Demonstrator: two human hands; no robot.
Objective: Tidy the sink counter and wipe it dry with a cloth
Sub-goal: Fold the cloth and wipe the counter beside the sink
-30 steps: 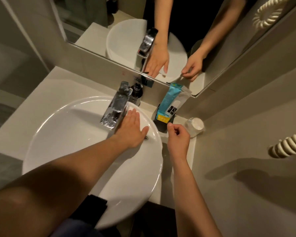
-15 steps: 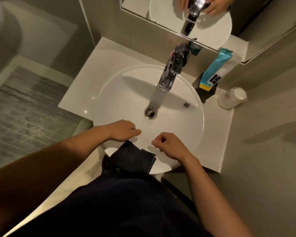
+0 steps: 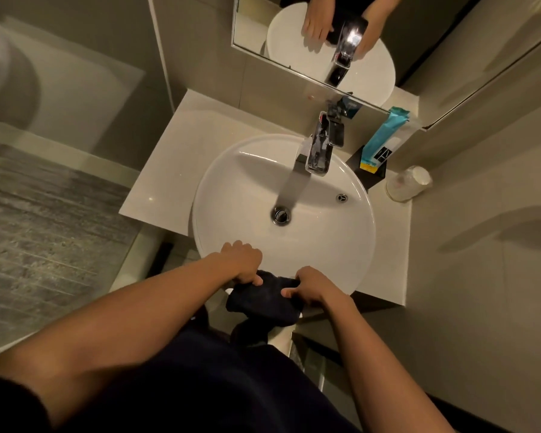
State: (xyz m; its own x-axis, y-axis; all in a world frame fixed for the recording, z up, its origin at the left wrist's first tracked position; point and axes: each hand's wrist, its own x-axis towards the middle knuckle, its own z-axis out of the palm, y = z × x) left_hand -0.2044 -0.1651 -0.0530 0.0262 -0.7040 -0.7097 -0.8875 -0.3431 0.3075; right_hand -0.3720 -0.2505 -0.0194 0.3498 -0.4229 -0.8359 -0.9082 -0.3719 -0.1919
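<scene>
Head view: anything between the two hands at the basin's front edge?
Head view: only the dark cloth, gripped by left hand and right hand.

Dim, warm yellowish light from above. Bright glare on faucet (image 3: 317, 151) and its reflection in mirror (image 3: 294, 42). Faucet throws long grey shadow into white basin (image 3: 231, 195). Soft shadows on right wall. Far-left corner smeared, out of focus. Strong wide-angle bending at edges; near dark clothing nearly featureless.

1 basin (image 3: 350, 245), 1 tap (image 3: 317, 151), 1 cloth (image 3: 264, 300), 1 cup (image 3: 408, 182), 2 hands (image 3: 241, 260).
</scene>
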